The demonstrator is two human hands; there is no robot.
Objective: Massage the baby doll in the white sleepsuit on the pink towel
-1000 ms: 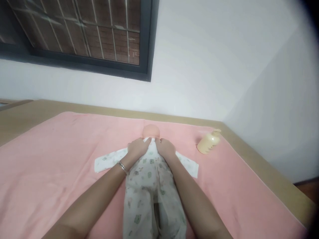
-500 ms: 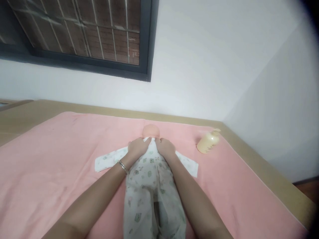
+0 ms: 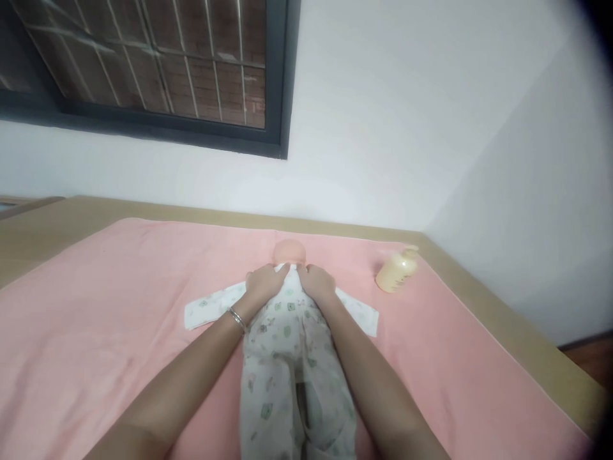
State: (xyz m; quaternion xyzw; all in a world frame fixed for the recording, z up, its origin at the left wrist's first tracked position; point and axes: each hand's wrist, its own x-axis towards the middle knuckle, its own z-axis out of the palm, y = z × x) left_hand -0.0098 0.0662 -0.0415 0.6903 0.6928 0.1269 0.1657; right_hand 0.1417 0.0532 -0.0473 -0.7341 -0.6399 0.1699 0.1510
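Note:
A baby doll (image 3: 289,251) lies on its back on a pink cloth, its smooth rounded head at the far end. It wears white baby clothes (image 3: 287,332) printed with small green and grey figures; the sleeves spread flat to both sides and the trouser legs run toward me. My left hand (image 3: 266,283) is closed on the left of the top's chest, thumb by the collar. On the other side my right hand (image 3: 316,281) grips the top the same way. The thumbs lie close together below the head; most other fingers are hidden. A bangle circles my left wrist.
To the right, a pale yellow pump bottle (image 3: 397,271) is tilted in view on the pink cloth (image 3: 119,287). A tan surface edge (image 3: 479,306) borders the cloth. Behind are a white wall (image 3: 364,128) and a dark-framed barred window (image 3: 158,64).
Both hands keep the same hold on the top. The view has shifted very slightly; the doll and clothes look unchanged.

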